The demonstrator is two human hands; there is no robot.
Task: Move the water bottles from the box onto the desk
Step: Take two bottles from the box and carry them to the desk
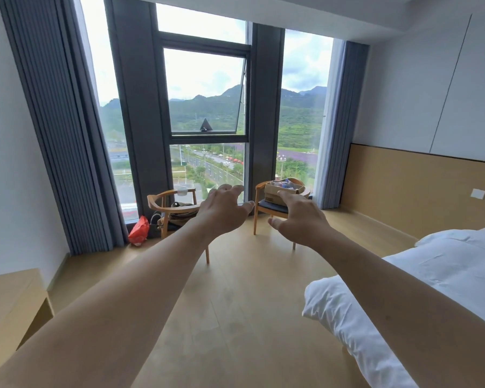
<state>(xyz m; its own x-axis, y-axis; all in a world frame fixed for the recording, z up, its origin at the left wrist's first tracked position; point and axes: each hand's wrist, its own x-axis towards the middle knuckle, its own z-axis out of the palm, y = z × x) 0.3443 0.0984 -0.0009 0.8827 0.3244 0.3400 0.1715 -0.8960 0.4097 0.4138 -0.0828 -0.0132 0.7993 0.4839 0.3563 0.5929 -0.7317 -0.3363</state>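
The box (283,191), a brown carton, sits on the seat of the right chair (269,210) by the far window (205,91); bottles (284,184) show at its open top, too small to count. The right hand (300,219) reaches out in the air in front of that chair, fingers spread wide and slightly bent, holding nothing. The left hand (224,210) is raised beside it, also wide and empty, fingers loosely curved. A second chair (174,208) stands to the left with a bag on its seat, and a red bag (139,230) lies on the floor (235,303) beside it, near the curtain (62,121). A white bed (431,275) fills the near right. The wooden tabletop (9,301) shows at the near left edge, well apart from the box.
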